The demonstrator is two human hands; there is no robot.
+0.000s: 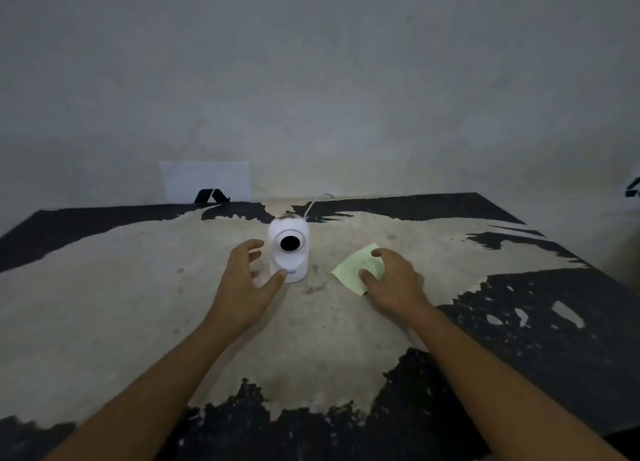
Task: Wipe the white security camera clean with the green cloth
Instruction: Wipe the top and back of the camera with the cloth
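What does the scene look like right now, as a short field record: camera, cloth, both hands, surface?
camera: white rounded security camera upright, dark lens facing the viewer, grime on its top, white cable behind
cloth: light green cloth flat on the table, right of the camera, apart from it
left hand: left hand open, curled around the camera's base, thumb at its front
right hand: right hand resting on the cloth, not lifted
surface: worn black table, paint peeled
wiping: not yet started

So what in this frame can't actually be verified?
- Head view: lettering on the base of the security camera is blurred and partly behind the left hand.
- The white cable runs behind the camera; its far end is unseen.
- Part of the green cloth lies under the right hand; grip unclear.
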